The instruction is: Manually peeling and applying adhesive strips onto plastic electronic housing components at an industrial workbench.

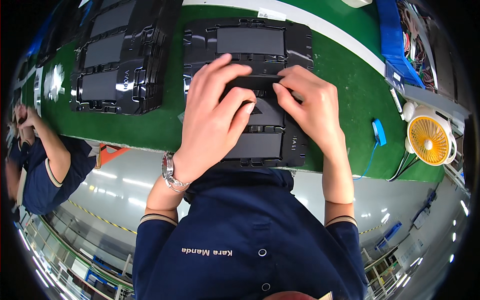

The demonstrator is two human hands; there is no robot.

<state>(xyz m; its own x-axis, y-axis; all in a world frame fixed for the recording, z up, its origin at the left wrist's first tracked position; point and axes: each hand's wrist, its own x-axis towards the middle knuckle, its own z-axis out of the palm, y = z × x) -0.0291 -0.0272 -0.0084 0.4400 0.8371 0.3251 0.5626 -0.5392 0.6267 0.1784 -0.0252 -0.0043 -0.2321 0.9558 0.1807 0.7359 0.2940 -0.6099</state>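
Note:
A black moulded plastic tray point(299, 42) lies before me on the green bench. Flat dark rectangular panels, such as the far panel point(250, 41) and the near panel point(257, 146), sit in its recesses. Over the tray's middle, a thin dark panel point(262, 80) is tilted nearly edge-on between my hands. My right hand point(312, 100) pinches its right end between thumb and fingers. My left hand point(215, 102) has bent fingers on both sides of its left end; the exact contact is partly hidden behind the fingers.
Stacked black trays point(120, 70) stand to the left. On the right are a small yellow-and-white fan point(427, 140), a blue connector on a cable point(379, 132) and a blue bin point(392, 35) of wires. A co-worker's arm point(52, 145) shows at the far left.

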